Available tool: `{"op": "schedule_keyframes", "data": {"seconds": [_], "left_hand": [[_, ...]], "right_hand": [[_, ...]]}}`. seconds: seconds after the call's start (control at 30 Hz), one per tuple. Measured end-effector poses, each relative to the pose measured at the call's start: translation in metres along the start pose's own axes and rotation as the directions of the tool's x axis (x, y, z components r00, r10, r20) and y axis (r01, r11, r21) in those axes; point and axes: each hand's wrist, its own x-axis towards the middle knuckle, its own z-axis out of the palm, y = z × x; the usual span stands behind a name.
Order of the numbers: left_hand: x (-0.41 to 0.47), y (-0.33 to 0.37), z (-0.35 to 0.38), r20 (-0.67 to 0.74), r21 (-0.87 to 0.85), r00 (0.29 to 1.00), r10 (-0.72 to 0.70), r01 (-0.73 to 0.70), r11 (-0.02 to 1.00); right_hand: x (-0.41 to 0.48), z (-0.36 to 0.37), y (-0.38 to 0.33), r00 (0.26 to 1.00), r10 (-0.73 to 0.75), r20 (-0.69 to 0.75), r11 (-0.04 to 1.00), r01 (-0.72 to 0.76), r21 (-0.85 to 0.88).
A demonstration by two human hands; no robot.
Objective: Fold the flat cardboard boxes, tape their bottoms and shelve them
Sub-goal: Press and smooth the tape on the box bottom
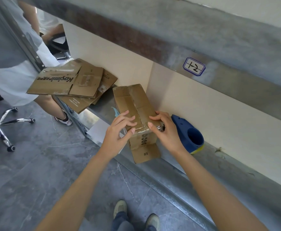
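Forearms: I am watching two bare forearms reaching forward from under the camera, with a pair of olive shoes point(119, 208) standing on the grey floor below.
Left-hand grip point(118, 130): it is curling over the near left corner of the brown cardboard box point(133, 99), fingers lying on top and thumb on the side. It is holding the box.
Right-hand grip point(166, 130): it is holding the near right corner, with the thumb pressing on the clear tape at the end edge.
Task's thing: the box is sitting taped side up on the grey metal shelf point(178, 167), close to the cream back panel. A flap marked #8 is splaying out at the near end.
Axis: the long axis and the taped seam are running away from me. The near end is lying between the two grips, and neither is nearer.
Coming move: I am judging that the tape end is being smoothed down. Any push would go along that axis, into the shelf.
Dispenser: the blue tape dispenser point(189, 135) is lying just beside the right-hand grip.
Flat stock: the stack of flat brown cardboard sheets point(66, 80) is waiting to the left, well apart from the box.
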Motion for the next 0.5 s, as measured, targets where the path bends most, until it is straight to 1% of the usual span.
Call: {"op": "schedule_keyframes", "data": {"seconds": [0.13,0.23,0.3,0.43,0.5], "left_hand": [[-0.004,-0.001,-0.003,0.016,-0.019,1.000,-0.001,0.001,1.000],[-0.002,0.000,0.001,-0.003,-0.022,1.000,-0.015,0.015,1.000],[-0.001,0.001,-0.001,0.006,-0.030,1.000,-0.021,0.021,0.999],[-0.002,0.000,-0.008,0.055,-0.030,0.998,-0.012,0.014,0.999],[-0.001,-0.001,-0.007,0.056,-0.031,0.998,-0.020,0.021,0.999]], "right_hand": [[0.002,-0.010,0.000,0.994,0.004,0.106,0.999,-0.007,0.032],[0.004,-0.013,-0.003,0.993,0.032,0.115,0.997,-0.040,0.067],[0.004,-0.018,-0.005,0.987,0.042,0.153,0.997,-0.051,0.055],[0.003,-0.033,-0.006,0.952,0.086,0.292,0.995,-0.094,0.015],[0.004,-0.037,-0.007,0.944,0.092,0.317,0.995,-0.096,0.000]]}}
